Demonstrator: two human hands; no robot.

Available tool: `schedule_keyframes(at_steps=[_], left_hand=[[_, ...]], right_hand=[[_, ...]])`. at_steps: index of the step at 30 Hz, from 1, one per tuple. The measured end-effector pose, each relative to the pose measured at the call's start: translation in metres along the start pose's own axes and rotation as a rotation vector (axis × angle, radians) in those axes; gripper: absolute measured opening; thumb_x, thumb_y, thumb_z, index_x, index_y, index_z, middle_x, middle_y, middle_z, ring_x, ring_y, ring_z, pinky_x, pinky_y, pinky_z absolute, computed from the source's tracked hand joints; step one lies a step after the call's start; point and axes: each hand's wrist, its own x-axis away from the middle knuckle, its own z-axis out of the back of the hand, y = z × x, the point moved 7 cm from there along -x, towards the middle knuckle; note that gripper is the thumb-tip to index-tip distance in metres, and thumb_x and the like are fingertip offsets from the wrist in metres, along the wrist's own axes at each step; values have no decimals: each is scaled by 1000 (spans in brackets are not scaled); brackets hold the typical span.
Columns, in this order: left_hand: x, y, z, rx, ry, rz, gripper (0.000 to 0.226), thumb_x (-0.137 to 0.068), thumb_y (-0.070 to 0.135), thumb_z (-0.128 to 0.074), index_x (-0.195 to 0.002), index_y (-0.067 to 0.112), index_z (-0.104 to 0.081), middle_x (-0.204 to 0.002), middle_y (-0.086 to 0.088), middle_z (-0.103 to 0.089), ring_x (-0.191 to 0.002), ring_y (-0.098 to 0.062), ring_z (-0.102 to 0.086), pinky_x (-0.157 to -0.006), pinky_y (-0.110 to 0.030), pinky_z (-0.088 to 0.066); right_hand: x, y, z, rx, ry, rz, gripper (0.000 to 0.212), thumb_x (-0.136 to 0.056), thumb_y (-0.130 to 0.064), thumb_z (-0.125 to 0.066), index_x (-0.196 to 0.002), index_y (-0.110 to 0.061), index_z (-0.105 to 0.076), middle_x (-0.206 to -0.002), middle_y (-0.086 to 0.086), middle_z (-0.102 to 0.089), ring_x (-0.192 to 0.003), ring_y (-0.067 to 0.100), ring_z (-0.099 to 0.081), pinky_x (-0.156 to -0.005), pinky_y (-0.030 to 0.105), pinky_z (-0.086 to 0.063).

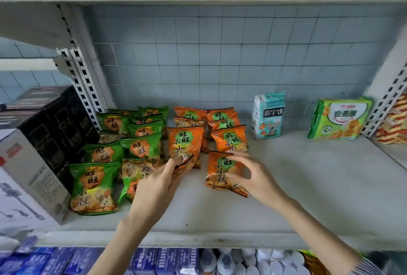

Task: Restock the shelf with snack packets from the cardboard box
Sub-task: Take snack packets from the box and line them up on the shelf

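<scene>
Head view: right grip (253, 178) pinches orange snack packet (220, 169) on shelf (308, 186).
Left grip (158, 180): pinches second orange packet (187, 163).
Handling: likely light, slippery, crushable; hold seams.

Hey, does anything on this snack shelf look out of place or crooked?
One green packet beside the left hand lies askew, its print not upright, overlapping its neighbours. The orange packets stand in tidier rows.
</scene>
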Motion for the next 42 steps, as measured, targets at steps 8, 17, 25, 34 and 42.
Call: schedule_keyframes(at_steps=[8,17,25,34,42], left_hand=[[18,17,-12,12,-62,-151,23,-72,16,-82,-87,15,-66,-105,4,-70,-72,-12,-69,-38,-18,-41],[26,8,-24,96,-170,-96,13,-72,15,-82,-74,18,-69,-114,9,-69,-92,-12,-69,-46,-22,-51],[15,-18,-38,318,-288,174,22,-82,53,-63,-98,38,-63,-111,34,-52,-108,2,-47,-70,-15,-42],[-9,-26,-70,26,-749,101,87,-83,58,-60,-151,26,-15,-158,0,-16,-144,-23,-15,-113,-49,-27],[-12,-12,-78,11,-736,-24,78,-80,50,-69,-145,30,-31,-148,5,-30,-135,-22,-23,-102,-47,-41]], right_hand=[[7,3,-16,105,-110,-155,73,-76,-45,-74,-139,-23,-43,-152,-1,-25,-141,14,-24,-115,36,-25],[5,-5,-12,191,-125,-95,65,-74,-30,-80,-130,-26,-47,-130,-2,-34,-122,12,-32,-98,19,-26],[8,4,1,174,32,-75,67,-74,-22,-81,-132,-24,-48,-130,-5,-32,-122,8,-30,-98,16,-24],[-5,12,-2,223,-158,-52,68,-80,-31,-75,-139,-30,-41,-146,-6,-24,-135,10,-21,-106,20,-18],[-2,13,-2,230,-111,13,62,-79,-28,-77,-132,-37,-47,-130,-14,-30,-128,9,-28,-103,21,-25]])
